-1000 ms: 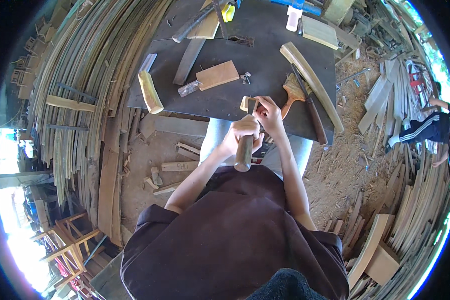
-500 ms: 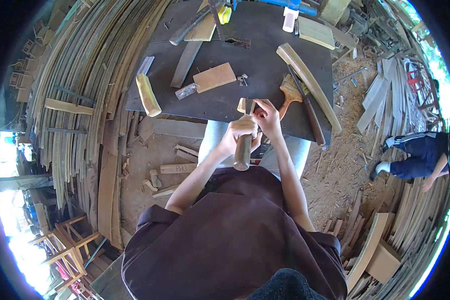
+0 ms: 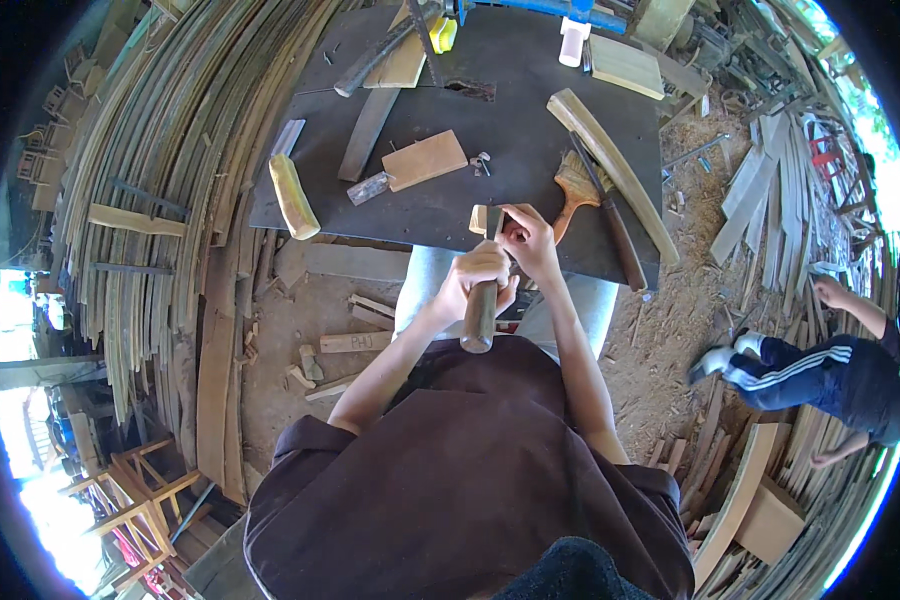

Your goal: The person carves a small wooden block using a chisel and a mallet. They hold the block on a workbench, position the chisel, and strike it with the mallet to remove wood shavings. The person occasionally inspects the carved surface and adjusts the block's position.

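Over the table's near edge, my left hand (image 3: pixel 478 275) is closed round a wooden-handled tool (image 3: pixel 478 325), its butt end pointing toward my body. My right hand (image 3: pixel 528 242) has its fingers curled and pinched against the tool's narrow grey far end. A small pale wood piece (image 3: pixel 479 219) shows beside that end; whether it belongs to the tool I cannot tell. Right of my hands lie a wide brush (image 3: pixel 576 190) and a dark slim bar-like tool (image 3: pixel 620 235). Ahead is a flat wooden block (image 3: pixel 425 161), touching a small greyish block (image 3: pixel 369 188).
A curved wood piece (image 3: pixel 610 160) lies along the dark table's (image 3: pixel 510 120) right side, a yellowish one (image 3: pixel 293 197) at its left edge. Bits of metal (image 3: pixel 481 163) sit mid-table. Long boards (image 3: pixel 160 180) are stacked left. Another person (image 3: pixel 820 375) is at the right.
The other person at the right has moved nearer and more into view, stepping over the floor. My hands keep their hold, with the tool's handle end shifted slightly toward me.
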